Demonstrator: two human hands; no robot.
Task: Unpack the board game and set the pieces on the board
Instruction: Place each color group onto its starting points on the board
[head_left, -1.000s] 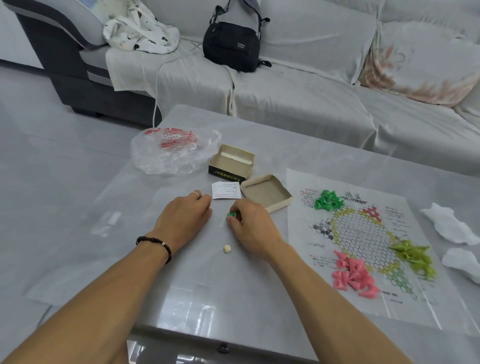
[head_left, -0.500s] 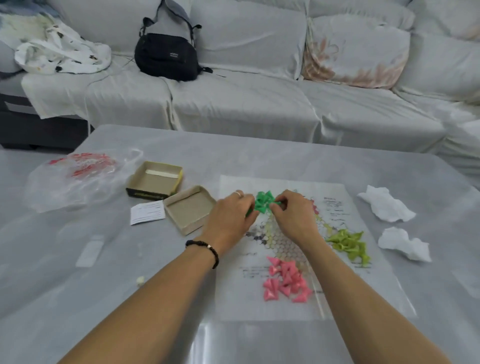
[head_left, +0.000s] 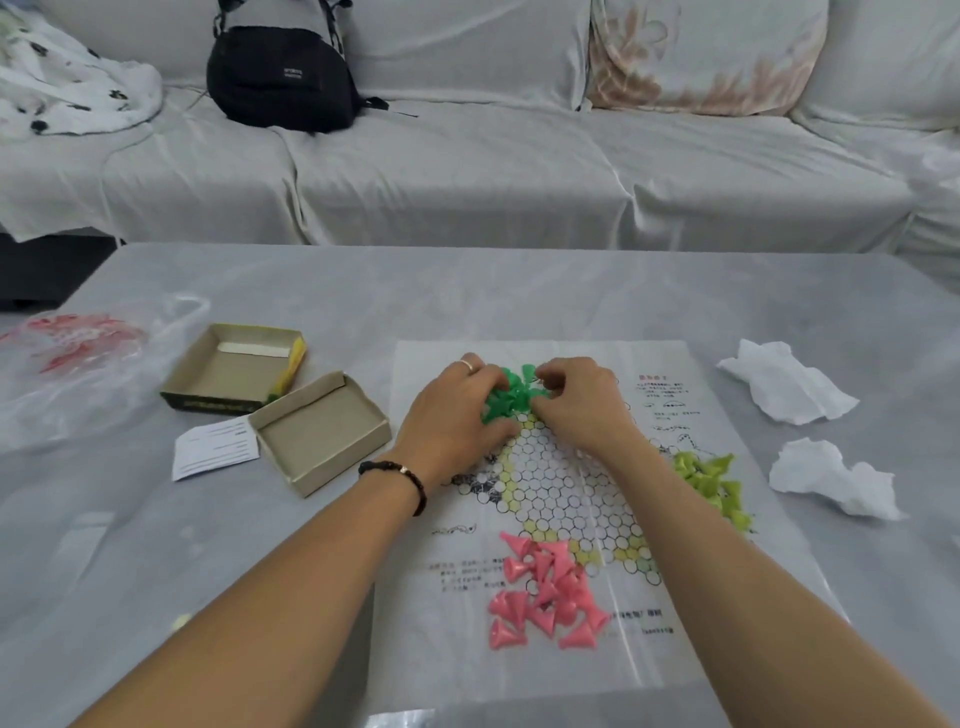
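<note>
Board (head_left: 566, 483) first: I have the printed paper sheet spread flat on the table (head_left: 467, 291), near its front edge, so the hexagon grid faces me and pieces can stand on it. Both hands are at the far side of the sheet, curled around the green pieces (head_left: 511, 395); my left hand (head_left: 457, 415) cups the pile from the left and my right hand (head_left: 579, 400) closes in from the right, fingers narrowed onto the heap, I judge to herd it into the star point there. Whether either hand actually pinches a single piece I cannot tell. Pink pieces (head_left: 543, 592) lie tumbled at the near side of the sheet and yellow-green pieces (head_left: 714, 480) at its right side, each colour parked beside its own corner of the pattern. Off the sheet's left edge sit the empty box tray (head_left: 228, 371), its lid (head_left: 319, 431) and a slip of paper (head_left: 215, 449), pushed aside to keep the play area free.
</note>
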